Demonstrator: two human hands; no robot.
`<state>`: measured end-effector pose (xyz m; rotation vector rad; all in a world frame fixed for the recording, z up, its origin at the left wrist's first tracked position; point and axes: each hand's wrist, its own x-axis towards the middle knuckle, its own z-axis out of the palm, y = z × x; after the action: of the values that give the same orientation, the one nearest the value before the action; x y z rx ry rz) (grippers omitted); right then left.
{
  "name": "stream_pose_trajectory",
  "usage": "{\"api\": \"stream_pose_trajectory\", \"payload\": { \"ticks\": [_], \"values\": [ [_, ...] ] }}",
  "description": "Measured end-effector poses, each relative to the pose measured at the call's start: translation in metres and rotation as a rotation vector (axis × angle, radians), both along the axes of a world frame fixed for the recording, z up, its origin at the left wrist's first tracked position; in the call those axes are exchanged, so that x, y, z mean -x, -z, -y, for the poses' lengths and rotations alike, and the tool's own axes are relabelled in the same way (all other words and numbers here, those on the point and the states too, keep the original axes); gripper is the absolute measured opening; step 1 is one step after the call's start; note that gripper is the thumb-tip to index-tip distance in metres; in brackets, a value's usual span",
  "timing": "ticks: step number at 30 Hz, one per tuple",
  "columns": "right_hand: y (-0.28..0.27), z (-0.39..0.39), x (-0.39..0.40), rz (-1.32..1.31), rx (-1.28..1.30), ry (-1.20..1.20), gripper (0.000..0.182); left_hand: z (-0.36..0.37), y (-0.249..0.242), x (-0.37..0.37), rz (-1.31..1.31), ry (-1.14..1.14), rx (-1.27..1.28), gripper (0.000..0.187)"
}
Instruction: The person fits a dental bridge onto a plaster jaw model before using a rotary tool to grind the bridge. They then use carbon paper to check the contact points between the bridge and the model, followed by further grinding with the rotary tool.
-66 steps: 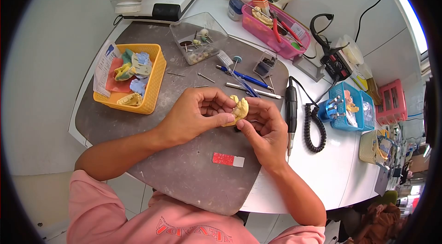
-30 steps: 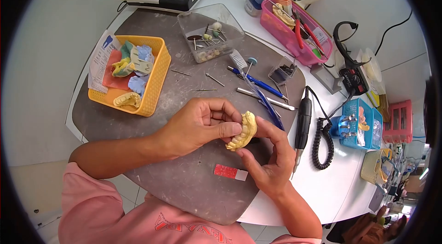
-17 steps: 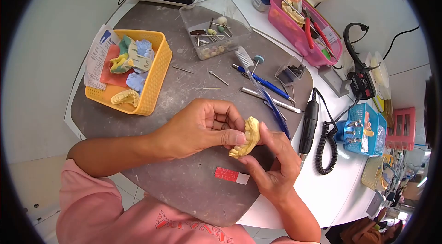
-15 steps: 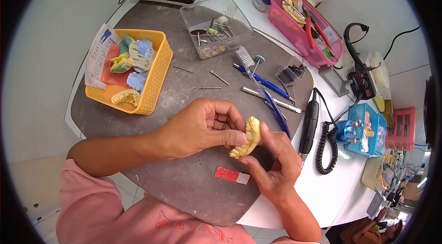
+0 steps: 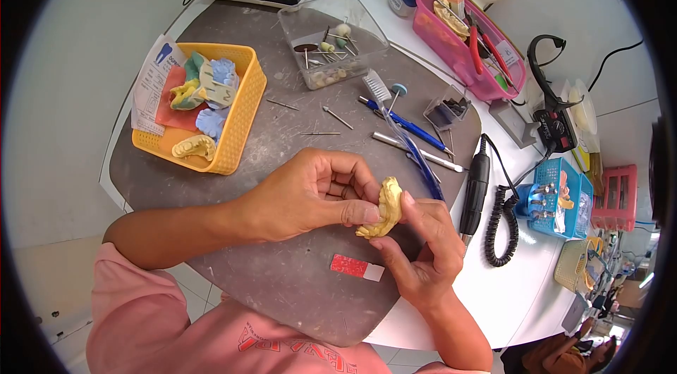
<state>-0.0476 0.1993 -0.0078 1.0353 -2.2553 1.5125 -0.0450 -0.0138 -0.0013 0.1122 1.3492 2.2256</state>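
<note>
Between my two hands is a yellow plaster dental model (image 5: 389,206), an arch of teeth held up on its side above the grey mat. My left hand (image 5: 321,194) pinches it from the left, with the thumb pressed on its inner side and the fingers curled behind. From the right, my right hand (image 5: 423,243) grips its outer edge between thumb and fingertips. Just below the hands, a red and white strip (image 5: 356,267) lies on the mat. A toothbrush (image 5: 402,134) and a blue pen (image 5: 412,127) lie beyond the model.
At left stands a yellow basket (image 5: 243,117) with impressions and another plaster arch (image 5: 194,148). A clear box (image 5: 335,78) of burs sits behind. To the right are a black handpiece (image 5: 477,187) with a coiled cord, a pink basket (image 5: 458,64) and a blue basket (image 5: 557,191).
The dental model has turned slightly in my hands and shifted a little to the right. Both hands keep their hold on it.
</note>
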Motion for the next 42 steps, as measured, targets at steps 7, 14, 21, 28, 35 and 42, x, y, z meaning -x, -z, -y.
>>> {"api": "stream_pose_trajectory", "payload": {
  "ticks": [7, 14, 21, 28, 35, 42],
  "values": [
    [0.0000, -0.0005, -0.0006, 0.014, -0.016, 0.003, 0.063, 0.0002, 0.0021, -0.0003, -0.006, -0.007, -0.002, 0.022],
    [-0.0046, -0.0031, -0.0003, 0.092, -0.059, -0.025, 0.064, -0.0009, 0.0020, -0.0005, 0.018, -0.008, -0.045, 0.017],
    [-0.0023, -0.0042, 0.0003, 0.132, -0.030, -0.024, 0.063, -0.0002, 0.0026, 0.0015, 0.023, 0.019, -0.020, 0.023],
    [0.0010, -0.0036, 0.0002, 0.159, 0.019, -0.010, 0.062, 0.0018, 0.0016, 0.0024, 0.055, 0.035, -0.033, 0.024],
    [-0.0002, -0.0041, 0.0009, 0.158, -0.017, -0.033, 0.065, 0.0016, 0.0056, 0.0017, 0.067, 0.027, -0.061, 0.023],
    [0.0005, -0.0044, -0.0004, 0.201, -0.021, -0.021, 0.068, 0.0020, 0.0065, 0.0016, 0.073, 0.031, -0.058, 0.022]
  ]
}}
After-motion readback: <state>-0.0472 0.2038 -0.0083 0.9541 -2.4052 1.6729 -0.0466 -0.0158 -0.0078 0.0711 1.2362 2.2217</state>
